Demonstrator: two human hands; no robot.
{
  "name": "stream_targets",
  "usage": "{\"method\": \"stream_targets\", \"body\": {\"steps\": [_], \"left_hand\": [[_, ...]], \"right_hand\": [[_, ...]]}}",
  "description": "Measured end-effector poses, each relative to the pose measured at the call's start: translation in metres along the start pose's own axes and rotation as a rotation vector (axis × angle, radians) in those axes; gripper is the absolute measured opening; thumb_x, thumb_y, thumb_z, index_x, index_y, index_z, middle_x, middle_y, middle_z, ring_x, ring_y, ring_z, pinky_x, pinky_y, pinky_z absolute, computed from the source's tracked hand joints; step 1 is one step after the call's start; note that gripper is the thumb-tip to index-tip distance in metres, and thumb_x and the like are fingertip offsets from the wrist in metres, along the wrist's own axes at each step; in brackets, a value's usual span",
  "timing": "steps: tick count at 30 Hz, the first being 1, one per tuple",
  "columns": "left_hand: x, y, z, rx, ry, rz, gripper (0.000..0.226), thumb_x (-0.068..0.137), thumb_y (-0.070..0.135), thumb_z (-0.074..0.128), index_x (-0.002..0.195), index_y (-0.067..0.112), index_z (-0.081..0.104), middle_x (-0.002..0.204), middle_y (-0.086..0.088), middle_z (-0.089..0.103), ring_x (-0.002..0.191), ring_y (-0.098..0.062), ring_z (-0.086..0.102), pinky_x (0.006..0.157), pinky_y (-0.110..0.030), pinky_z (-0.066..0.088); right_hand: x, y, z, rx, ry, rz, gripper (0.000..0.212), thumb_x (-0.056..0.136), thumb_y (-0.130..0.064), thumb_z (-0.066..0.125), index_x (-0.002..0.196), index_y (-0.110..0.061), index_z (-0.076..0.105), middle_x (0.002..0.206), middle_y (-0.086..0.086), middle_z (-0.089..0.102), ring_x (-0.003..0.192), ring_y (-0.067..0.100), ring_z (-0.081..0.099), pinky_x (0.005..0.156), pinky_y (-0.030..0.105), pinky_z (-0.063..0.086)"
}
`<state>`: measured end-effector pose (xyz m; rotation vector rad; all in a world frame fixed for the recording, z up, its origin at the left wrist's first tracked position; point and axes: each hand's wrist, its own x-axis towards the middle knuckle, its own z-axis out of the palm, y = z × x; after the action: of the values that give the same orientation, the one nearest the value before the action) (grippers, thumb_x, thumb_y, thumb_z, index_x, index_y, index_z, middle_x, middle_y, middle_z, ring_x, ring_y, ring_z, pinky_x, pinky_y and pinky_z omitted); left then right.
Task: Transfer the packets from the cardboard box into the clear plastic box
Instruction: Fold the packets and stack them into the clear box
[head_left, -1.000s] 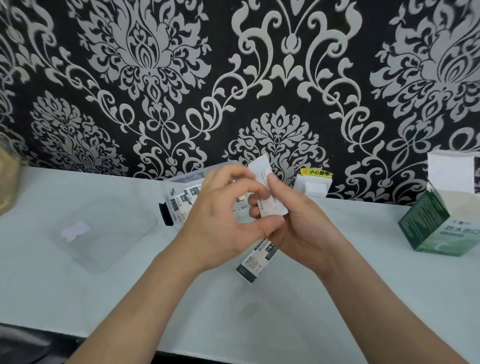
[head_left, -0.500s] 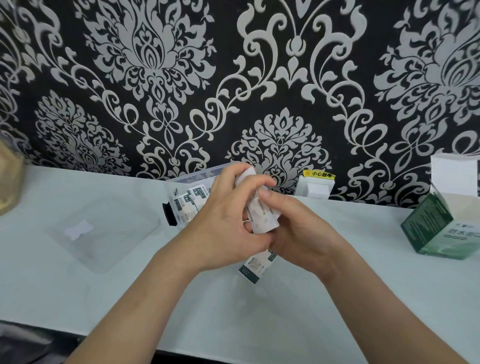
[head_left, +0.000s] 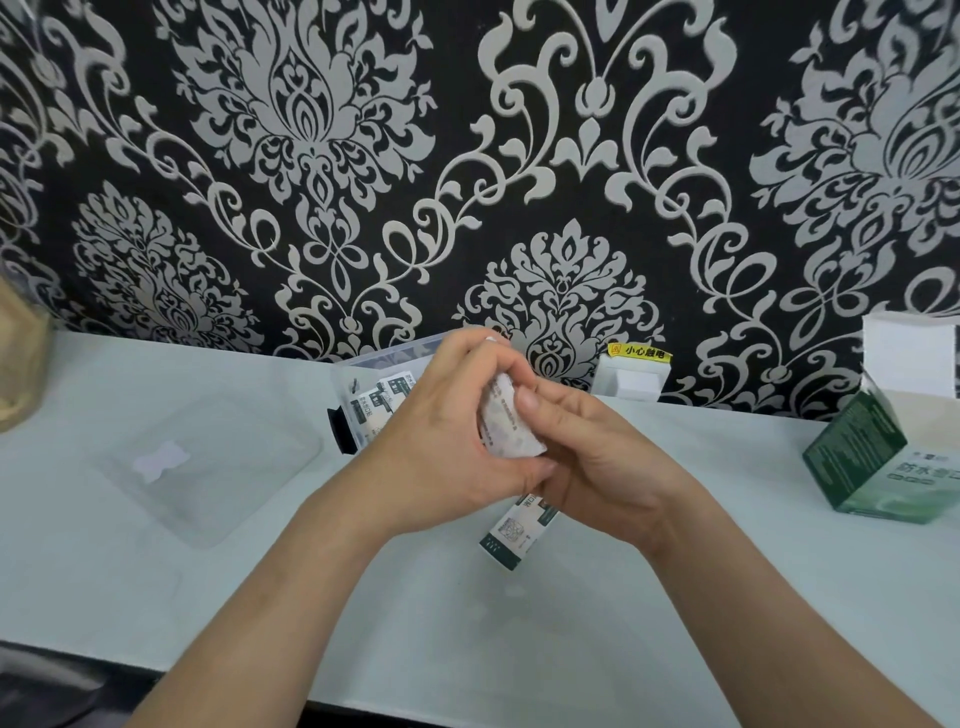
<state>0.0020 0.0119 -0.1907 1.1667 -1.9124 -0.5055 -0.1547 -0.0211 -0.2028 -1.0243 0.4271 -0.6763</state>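
Mid-transfer | left hand (head_left: 447, 452) and right hand (head_left: 610, 470) clasp packets (head_left: 511, 428) | others already in clear plastic box (head_left: 374, 358) | cardboard box (head_left: 857, 460) stands open

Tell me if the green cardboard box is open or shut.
Open: the cardboard box has its white top flap standing up.

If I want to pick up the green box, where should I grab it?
Probably round the middle of the green box, coming from the front. It stands upright with its white flap open on top, so the top gives no firm hold, and the wall is right behind.
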Motion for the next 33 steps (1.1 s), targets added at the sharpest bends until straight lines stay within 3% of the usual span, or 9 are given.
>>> {"method": "stream_targets", "body": {"steps": [6,9,12,15,19,23,27,31,33], "left_hand": [[0.001,0.005,-0.002,0.041,-0.102,-0.013,0.058,0.057,0.051,0.081,0.105,0.039,0.051,0.119,0.021,0.031,0.119,-0.01,0.039,0.081,-0.028,0.05],[0.004,0.005,-0.02,-0.096,-0.152,-0.05,0.039,0.077,0.026,0.079,0.11,0.037,0.062,0.116,0.016,0.048,0.11,-0.01,0.052,0.088,-0.021,0.045],[0.006,-0.001,-0.035,-0.254,-0.028,-0.097,0.037,0.09,-0.001,0.061,0.098,0.033,0.072,0.092,0.01,0.069,0.088,-0.009,0.064,0.082,-0.028,0.051],[0.01,-0.008,-0.037,-0.281,0.138,-0.133,0.043,0.085,-0.012,0.06,0.082,0.028,0.076,0.079,0.005,0.072,0.073,-0.011,0.065,0.073,-0.028,0.055],[0.014,-0.006,-0.034,-0.265,0.284,-0.118,0.044,0.084,-0.015,0.059,0.076,0.027,0.072,0.075,0.017,0.072,0.072,-0.003,0.068,0.071,-0.013,0.051],[0.018,-0.008,-0.035,-0.273,0.371,-0.116,0.042,0.084,-0.014,0.059,0.076,0.025,0.072,0.072,0.017,0.071,0.071,-0.001,0.067,0.073,-0.015,0.053],[0.023,-0.017,-0.041,-0.298,0.451,-0.142,0.036,0.084,-0.012,0.06,0.077,0.021,0.073,0.078,0.008,0.074,0.075,-0.007,0.07,0.077,-0.021,0.055],[0.028,-0.025,-0.047,-0.23,0.513,-0.168,0.037,0.084,-0.007,0.062,0.076,0.027,0.073,0.079,0.009,0.073,0.077,-0.014,0.069,0.077,-0.025,0.057],[0.031,-0.03,-0.051,-0.238,0.498,-0.198,0.034,0.085,-0.005,0.064,0.081,0.028,0.072,0.082,0.012,0.073,0.081,-0.006,0.069,0.078,-0.02,0.054]], "right_hand": [[-0.003,-0.012,-0.004,-0.066,0.011,0.063,0.042,0.089,-0.017,0.062,0.126,0.001,0.055,0.101,0.013,0.067,0.089,0.019,0.068,0.071,0.029,0.056],[-0.004,-0.022,-0.006,-0.186,0.03,0.103,0.056,0.077,-0.028,0.079,0.114,0.007,0.055,0.1,0.017,0.065,0.081,0.02,0.067,0.073,0.03,0.051],[-0.006,-0.032,-0.005,-0.263,0.003,0.148,0.033,0.071,-0.032,0.079,0.087,-0.012,0.059,0.093,0.016,0.071,0.073,0.022,0.068,0.068,0.028,0.047],[-0.004,-0.041,0.0,-0.311,0.028,0.165,0.021,0.072,-0.028,0.074,0.082,-0.016,0.06,0.096,0.018,0.072,0.077,0.022,0.071,0.071,0.03,0.047],[0.005,-0.051,0.004,-0.375,0.043,0.181,0.021,0.073,-0.017,0.079,0.084,-0.013,0.062,0.102,0.021,0.072,0.088,0.028,0.072,0.077,0.03,0.056],[0.018,-0.063,0.013,-0.523,0.096,0.18,0.018,0.073,-0.014,0.077,0.082,-0.012,0.062,0.099,0.02,0.073,0.087,0.027,0.07,0.085,0.037,0.05],[0.032,-0.074,0.026,-0.676,0.099,0.168,0.011,0.083,-0.01,0.071,0.082,-0.011,0.06,0.086,0.011,0.075,0.079,0.016,0.069,0.073,0.025,0.053],[0.05,-0.072,0.033,-0.807,0.141,0.132,0.014,0.084,-0.012,0.073,0.076,-0.014,0.062,0.098,0.02,0.073,0.091,0.026,0.069,0.071,0.023,0.053],[0.06,-0.074,0.034,-0.862,0.172,0.139,0.013,0.084,-0.011,0.073,0.076,-0.012,0.062,0.092,0.022,0.073,0.076,0.022,0.067,0.061,0.02,0.05]]}}
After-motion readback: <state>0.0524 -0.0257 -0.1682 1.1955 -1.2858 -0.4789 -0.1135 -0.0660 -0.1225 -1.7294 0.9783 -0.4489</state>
